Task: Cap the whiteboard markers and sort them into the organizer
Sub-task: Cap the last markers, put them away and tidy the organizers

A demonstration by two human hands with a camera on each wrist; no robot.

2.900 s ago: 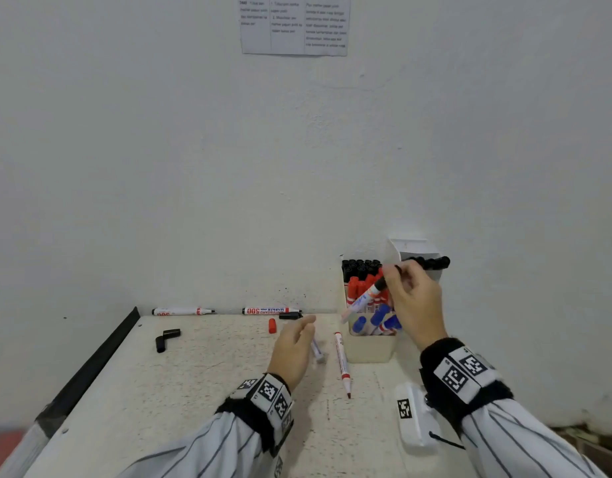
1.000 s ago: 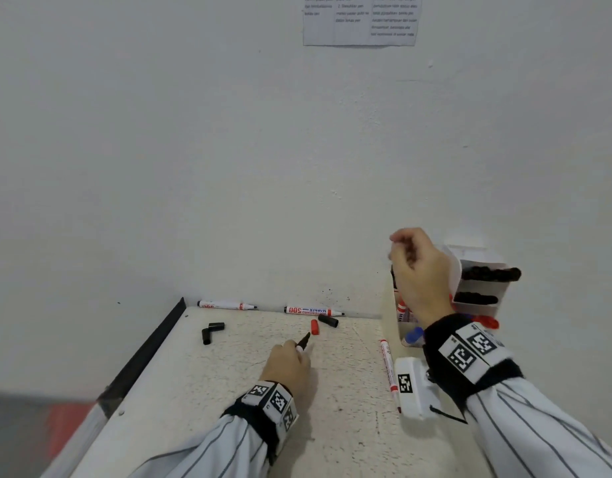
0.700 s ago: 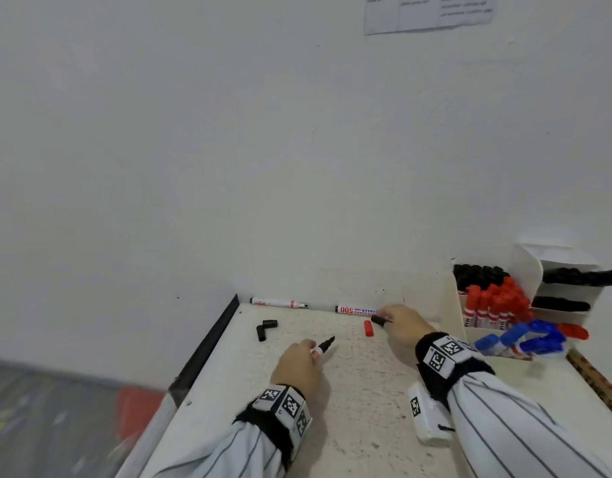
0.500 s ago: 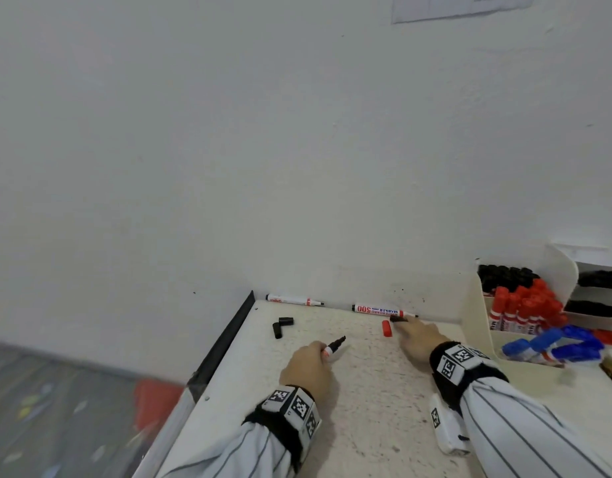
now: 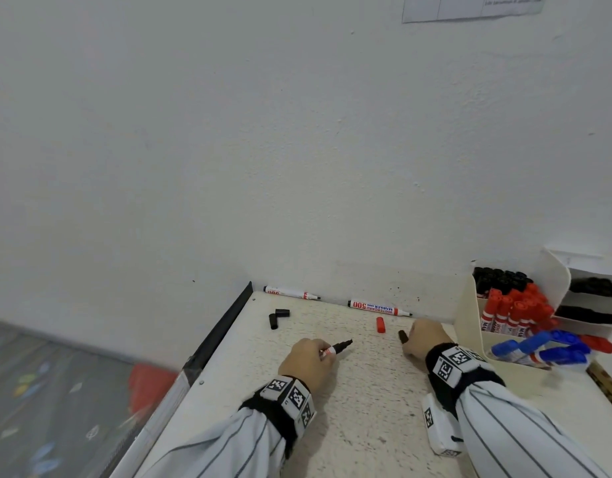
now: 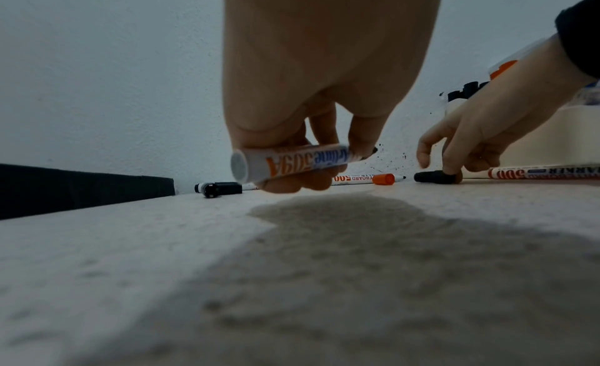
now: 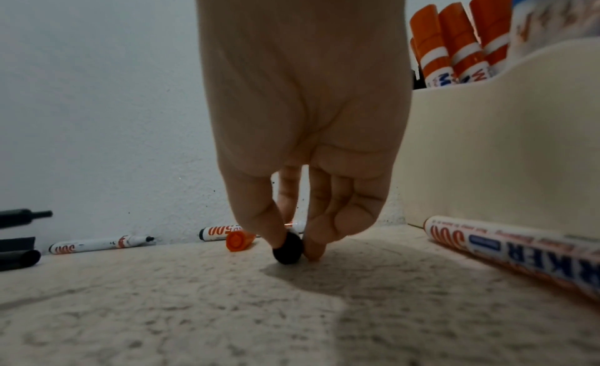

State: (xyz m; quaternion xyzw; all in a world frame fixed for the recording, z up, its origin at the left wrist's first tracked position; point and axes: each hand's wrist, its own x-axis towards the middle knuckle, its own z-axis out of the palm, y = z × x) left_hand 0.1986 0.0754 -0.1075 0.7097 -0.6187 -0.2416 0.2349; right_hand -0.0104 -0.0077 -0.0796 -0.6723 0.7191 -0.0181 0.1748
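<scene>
My left hand (image 5: 320, 353) grips an uncapped black marker (image 5: 335, 349) just above the table, tip pointing right; the left wrist view shows its white barrel (image 6: 292, 164) in my curled fingers. My right hand (image 5: 409, 339) pinches a black cap (image 5: 402, 336) that lies on the table; in the right wrist view thumb and fingertips close on the cap (image 7: 288, 248). The cream organizer (image 5: 470, 326) stands at the right, holding capped black, red and blue markers. Two uncapped markers (image 5: 290, 292) (image 5: 378, 308) lie along the wall. A red cap (image 5: 380, 325) lies near my right hand.
Two black caps (image 5: 278, 316) lie at the back left of the table. Another marker (image 7: 519, 253) lies beside the organizer wall, hidden in the head view. A black strip (image 5: 221, 326) runs along the table's left edge, with the floor beyond.
My right hand left the organizer, dropped to the table and took hold of the black cap. The view swung left. The left hand kept its marker.
</scene>
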